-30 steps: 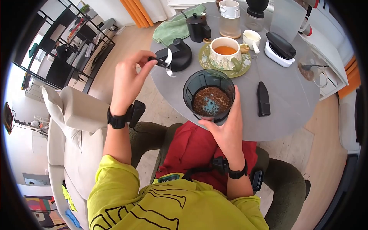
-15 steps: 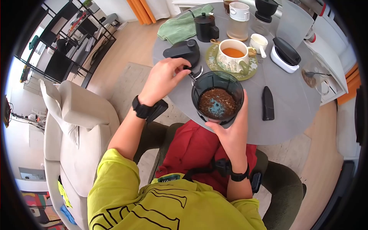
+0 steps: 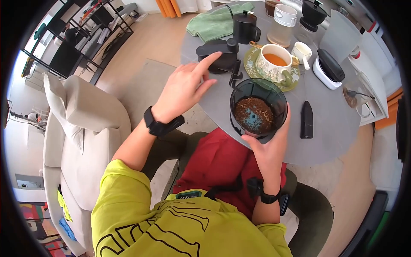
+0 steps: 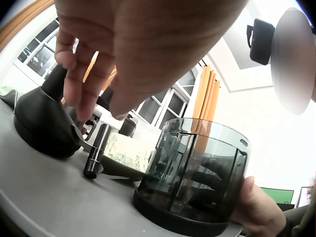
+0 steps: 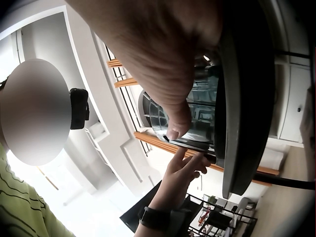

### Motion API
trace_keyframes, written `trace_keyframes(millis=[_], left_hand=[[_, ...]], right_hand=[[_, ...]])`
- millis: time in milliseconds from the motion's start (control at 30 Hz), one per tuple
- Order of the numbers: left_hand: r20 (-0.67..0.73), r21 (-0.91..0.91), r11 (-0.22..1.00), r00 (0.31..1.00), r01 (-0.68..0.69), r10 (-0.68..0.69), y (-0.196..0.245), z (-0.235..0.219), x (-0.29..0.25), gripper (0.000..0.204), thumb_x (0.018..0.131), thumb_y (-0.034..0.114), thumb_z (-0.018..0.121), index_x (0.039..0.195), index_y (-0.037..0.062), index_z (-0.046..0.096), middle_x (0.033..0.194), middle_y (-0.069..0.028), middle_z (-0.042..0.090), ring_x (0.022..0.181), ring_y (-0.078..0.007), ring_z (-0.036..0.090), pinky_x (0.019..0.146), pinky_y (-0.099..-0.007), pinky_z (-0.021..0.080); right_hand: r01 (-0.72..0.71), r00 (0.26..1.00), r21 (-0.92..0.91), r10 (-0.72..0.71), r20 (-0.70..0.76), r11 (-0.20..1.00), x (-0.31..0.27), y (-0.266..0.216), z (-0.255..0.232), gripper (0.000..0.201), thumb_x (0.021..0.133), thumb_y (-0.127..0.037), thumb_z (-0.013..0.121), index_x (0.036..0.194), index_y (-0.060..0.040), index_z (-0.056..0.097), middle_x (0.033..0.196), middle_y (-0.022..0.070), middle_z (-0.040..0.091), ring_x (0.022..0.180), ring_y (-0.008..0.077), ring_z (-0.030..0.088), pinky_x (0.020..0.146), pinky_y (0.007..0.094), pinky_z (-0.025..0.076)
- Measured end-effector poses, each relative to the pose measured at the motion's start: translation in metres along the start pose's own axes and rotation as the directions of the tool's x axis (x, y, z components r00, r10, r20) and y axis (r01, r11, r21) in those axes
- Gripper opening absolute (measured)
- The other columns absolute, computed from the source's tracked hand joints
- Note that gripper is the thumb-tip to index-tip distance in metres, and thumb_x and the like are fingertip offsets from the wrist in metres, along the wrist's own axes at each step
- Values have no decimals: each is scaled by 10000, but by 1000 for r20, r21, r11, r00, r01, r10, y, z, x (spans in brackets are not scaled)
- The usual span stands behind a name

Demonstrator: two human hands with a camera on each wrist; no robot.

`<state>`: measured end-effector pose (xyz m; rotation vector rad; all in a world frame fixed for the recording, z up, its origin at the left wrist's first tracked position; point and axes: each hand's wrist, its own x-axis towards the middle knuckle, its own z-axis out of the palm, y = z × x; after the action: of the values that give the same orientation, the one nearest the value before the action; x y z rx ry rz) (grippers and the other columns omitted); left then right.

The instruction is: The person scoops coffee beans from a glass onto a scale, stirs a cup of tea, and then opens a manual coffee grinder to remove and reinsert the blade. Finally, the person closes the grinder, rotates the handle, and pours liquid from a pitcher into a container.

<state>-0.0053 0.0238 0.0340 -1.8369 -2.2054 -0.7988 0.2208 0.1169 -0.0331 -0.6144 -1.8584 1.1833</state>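
We are gripping the bowl [image 3: 258, 107] at the table's [image 3: 329, 143] near edge with our right hand [image 3: 270, 156]; our empty left hand [image 3: 182, 92] is hovering, index finger extended.
The head view is showing us brown crumbs [image 3: 257, 115] inside; the left wrist view is showing the tilted blade [image 4: 98, 152] between lid [image 4: 44, 123] and bowl.

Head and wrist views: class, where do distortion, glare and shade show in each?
Head view: wide-angle bending, black rounded corners. Left wrist view: the left hand looms close in shade, the wall at right washed out. Right wrist view: white glare at lower left, the right hand close and shaded.
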Motion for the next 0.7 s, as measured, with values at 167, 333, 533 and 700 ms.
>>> trace_keyframes(millis=[167, 333, 533, 700], left_hand=[[157, -198, 974, 984, 114, -84, 11, -12, -26, 566, 796, 46, 666, 1330, 105, 489, 830, -61, 604, 768, -222, 563, 737, -342, 458], [325, -463, 862, 944, 206, -52, 27, -7, -41, 647, 749, 54, 717, 1346, 76, 467, 1099, -89, 605, 952, -218, 566, 797, -349, 463], [307, -539, 828, 952, 156, 21, 26, -5, -43, 685, 748, -15, 662, 1382, 62, 414, 1305, -141, 510, 1129, -277, 536, 931, -342, 439], [331, -586, 783, 944, 209, -4, 18, -22, -36, 675, 731, -102, 541, 1375, 69, 435, 1301, -110, 529, 1156, -236, 519, 953, -345, 415]], right_hand=[[1, 999, -16, -1, 33, 1000, -1, -1, -2, 1100, 638, -190, 867, 1456, 3, 157, 1343, 184, 419, 1181, 253, 503, 962, 351, 461], [-37, 999, 84, 34, 38, 996, 4, -11, -2, 1112, 627, -202, 874, 1461, -12, 163, 1341, 176, 425, 1193, 249, 495, 978, 358, 448], [25, 1000, -7, -25, -14, 1000, -1, -22, -1, 1081, 586, -175, 885, 1428, 27, 238, 1329, 193, 457, 1212, 287, 491, 1018, 382, 390], [89, 996, -13, -89, 23, 996, -23, -27, -3, 1218, 526, -194, 925, 1447, 3, 153, 1390, 195, 387, 1295, 298, 410, 1069, 416, 357]])
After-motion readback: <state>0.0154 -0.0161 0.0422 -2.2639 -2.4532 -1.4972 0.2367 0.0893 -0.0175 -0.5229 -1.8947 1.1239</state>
